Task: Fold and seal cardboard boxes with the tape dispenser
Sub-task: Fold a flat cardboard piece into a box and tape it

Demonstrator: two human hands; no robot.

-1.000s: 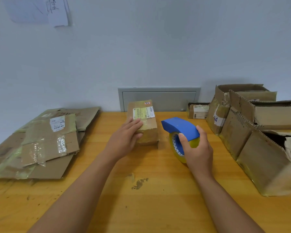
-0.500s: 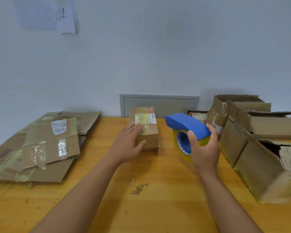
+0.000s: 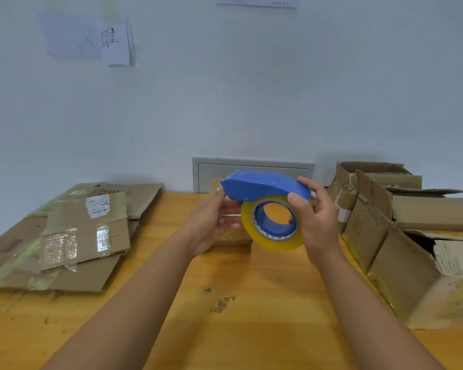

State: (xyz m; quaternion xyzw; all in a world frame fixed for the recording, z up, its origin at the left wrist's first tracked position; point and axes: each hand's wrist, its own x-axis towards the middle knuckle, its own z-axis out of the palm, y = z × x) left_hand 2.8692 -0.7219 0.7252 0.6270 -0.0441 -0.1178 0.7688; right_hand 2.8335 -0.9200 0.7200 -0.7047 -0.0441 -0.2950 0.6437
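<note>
Above the table's middle I hold a blue tape dispenser (image 3: 262,184) with a yellowish tape roll (image 3: 273,241). My right hand (image 3: 318,222) grips its rear end, thumb on the roll's side and fingers over the blue cover. My left hand (image 3: 211,225) holds the front end, with the thumb on the blue nose and the fingers curled under it beside the roll. A small taped cardboard box (image 3: 234,237) stands on the table behind the hands, mostly hidden by them and the dispenser.
A pile of flattened cardboard (image 3: 72,236) lies at the left of the wooden table (image 3: 251,316). Several open, worn boxes (image 3: 401,263) crowd the right side. A grey wall panel (image 3: 206,172) sits behind the table at the white wall.
My right hand lifted the dispenser higher and toward the middle. My left hand left the small box and took hold of the dispenser's front end. The camera tilted up.
</note>
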